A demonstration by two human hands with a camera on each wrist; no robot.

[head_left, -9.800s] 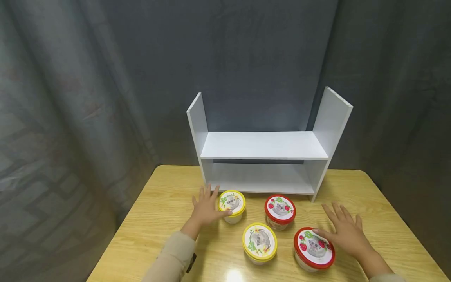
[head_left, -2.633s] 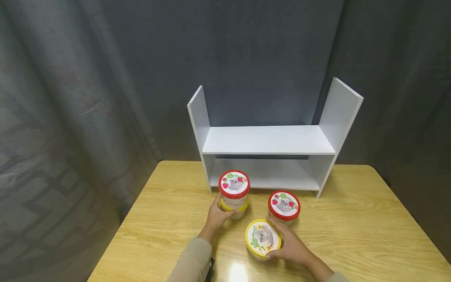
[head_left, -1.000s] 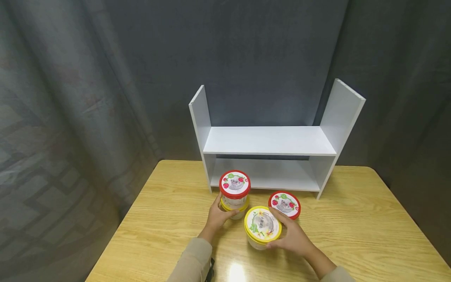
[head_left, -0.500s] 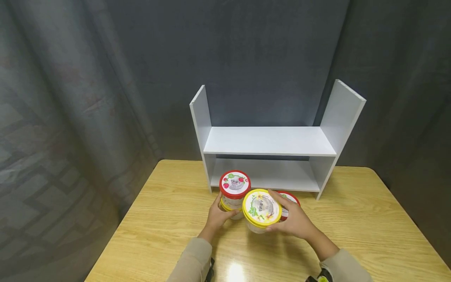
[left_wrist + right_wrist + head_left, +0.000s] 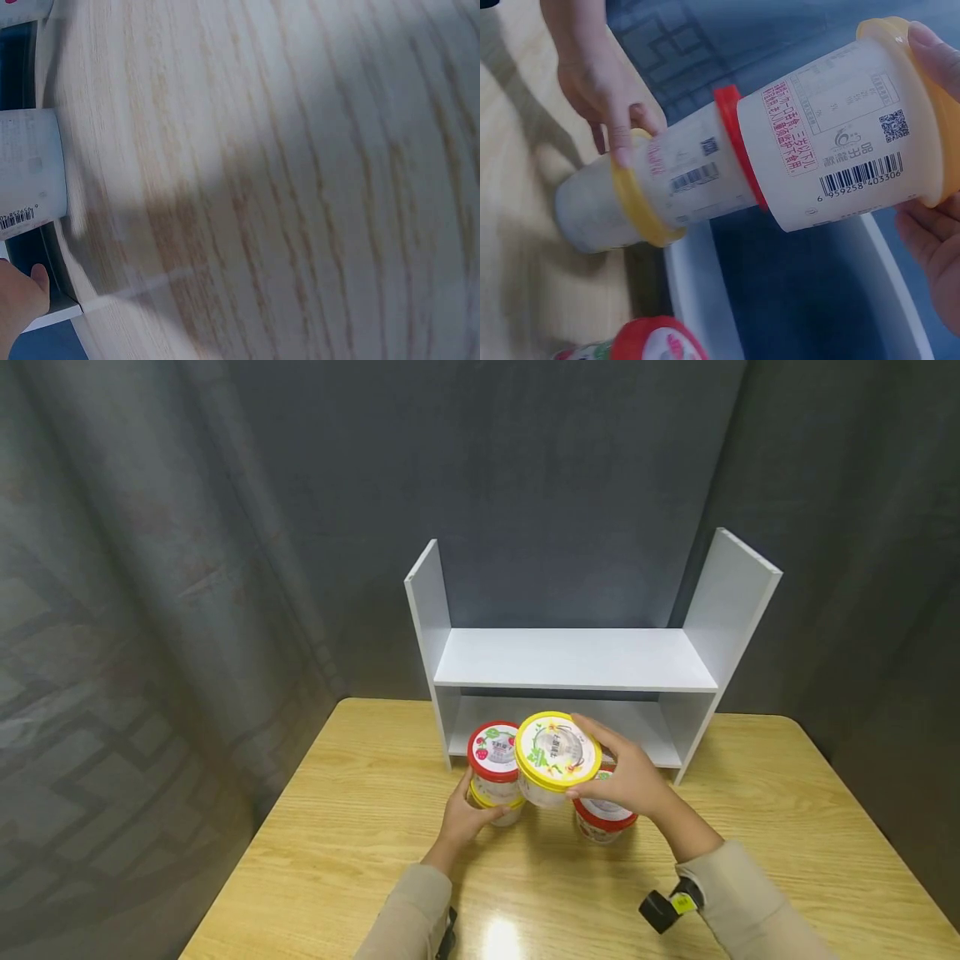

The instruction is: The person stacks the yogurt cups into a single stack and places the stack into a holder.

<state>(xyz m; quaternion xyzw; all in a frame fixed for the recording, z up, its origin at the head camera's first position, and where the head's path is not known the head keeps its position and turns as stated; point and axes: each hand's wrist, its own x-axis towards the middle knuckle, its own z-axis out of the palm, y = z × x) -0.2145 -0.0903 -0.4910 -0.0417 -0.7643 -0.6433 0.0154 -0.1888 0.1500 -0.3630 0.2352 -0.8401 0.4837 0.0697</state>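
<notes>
Head view. Wooden worktop (image 5: 360, 827) with a white two-tier shelf (image 5: 573, 660) at its far edge, before a dark curtain (image 5: 150, 568). Right hand (image 5: 630, 777): fingers curled round the rim of a yellow-lidded tub (image 5: 557, 752), held clear of the worktop, just beside and slightly above the stack. Stack: red-lidded tub (image 5: 491, 752) standing on a lower yellow-lidded tub (image 5: 495, 806), in front of the shelf's left end. Left hand (image 5: 461, 814): fingers wrapped round the lower tub's side. Second red-lidded tub (image 5: 603, 818) on the worktop, partly hidden under the right hand. Small black device with a yellow tag (image 5: 663, 908) at the right sleeve.

Left wrist view. Blurred wood grain of the worktop (image 5: 285, 180); a white labelled tub wall with barcode (image 5: 30, 172) at the left edge; part of the left hand (image 5: 19, 300) in the lower corner, its grip not visible here.

Right wrist view. Held tub (image 5: 847, 135) with barcode label, right-hand fingers (image 5: 937, 45) on its yellow lid; its base close against the red lid of the stack (image 5: 735, 142). Left hand (image 5: 607, 90) pinching the lower tub's yellow rim (image 5: 637, 202). Second red-lidded tub (image 5: 652, 341) below.
</notes>
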